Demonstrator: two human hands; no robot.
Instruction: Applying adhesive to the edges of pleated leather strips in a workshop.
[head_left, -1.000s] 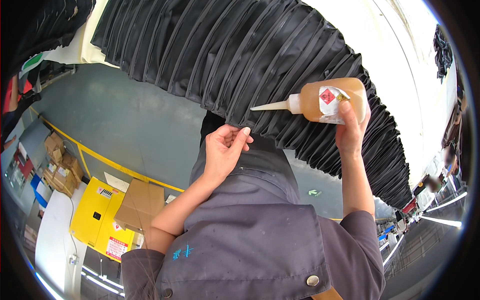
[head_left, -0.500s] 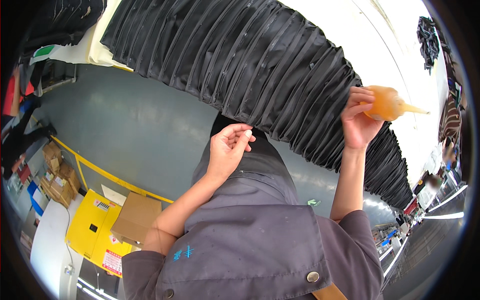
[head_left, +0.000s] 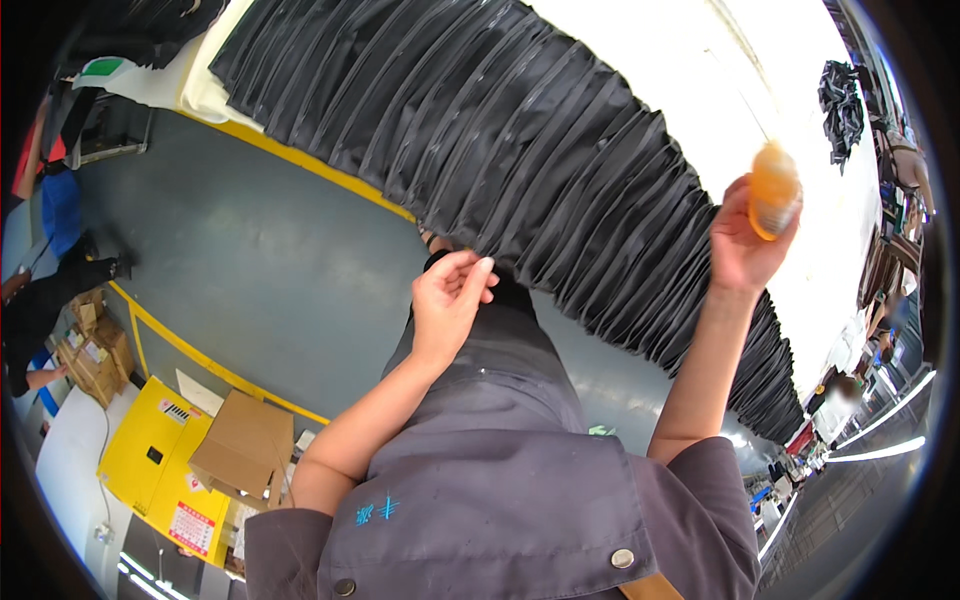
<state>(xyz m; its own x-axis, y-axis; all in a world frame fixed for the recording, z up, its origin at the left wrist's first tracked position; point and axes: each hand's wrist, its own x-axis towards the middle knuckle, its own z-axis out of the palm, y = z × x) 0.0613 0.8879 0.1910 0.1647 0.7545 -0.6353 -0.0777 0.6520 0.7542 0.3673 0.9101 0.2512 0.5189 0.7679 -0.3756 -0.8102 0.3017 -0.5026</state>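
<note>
Right grip (head_left: 746,248): closed round amber bottle (head_left: 772,185), held aloft, presumably clear of black pleated fabric (head_left: 500,130). Left grip (head_left: 445,305): curled at fabric's edge, perhaps steadying; hold unclear.

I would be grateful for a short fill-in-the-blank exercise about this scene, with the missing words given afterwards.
1. In the picture, the right hand, holding the orange bottle, appears ____ (higher or lower) than the left hand.
2. The left hand is near the edge of the pleated fabric, whose colour is ____.
3. Beside the open cardboard box, the cabinet is ____.

Missing words: higher; black; yellow.
</note>
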